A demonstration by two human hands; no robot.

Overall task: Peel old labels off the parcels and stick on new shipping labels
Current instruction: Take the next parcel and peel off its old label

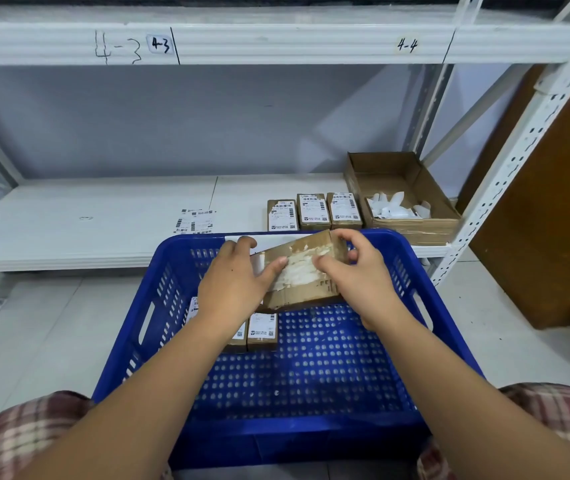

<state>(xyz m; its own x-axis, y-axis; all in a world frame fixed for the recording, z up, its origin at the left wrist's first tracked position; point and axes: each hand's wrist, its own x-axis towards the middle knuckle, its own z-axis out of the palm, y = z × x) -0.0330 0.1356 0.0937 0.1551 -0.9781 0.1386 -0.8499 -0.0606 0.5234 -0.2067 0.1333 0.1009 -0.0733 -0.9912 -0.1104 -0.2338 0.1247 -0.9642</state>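
A parcel (pixel 306 296) is held tilted over a crate (pixel 311 441). It is gripped at one end by the left hand (pixel 238 282) and at the other by the right hand (pixel 356 275). Fingers are curled over its far edge and both thumbs are pressed on torn white residue (pixel 299 271) on its face. Two parcels (pixel 262 332) are seen in the crate under the left wrist. Beyond the hands, three parcels (pixel 313 213) are set on a shelf (pixel 86 220). Labels (pixel 195 221) lie beyond the left hand, and a box (pixel 415 230) of scraps (pixel 394 206) beyond the right.
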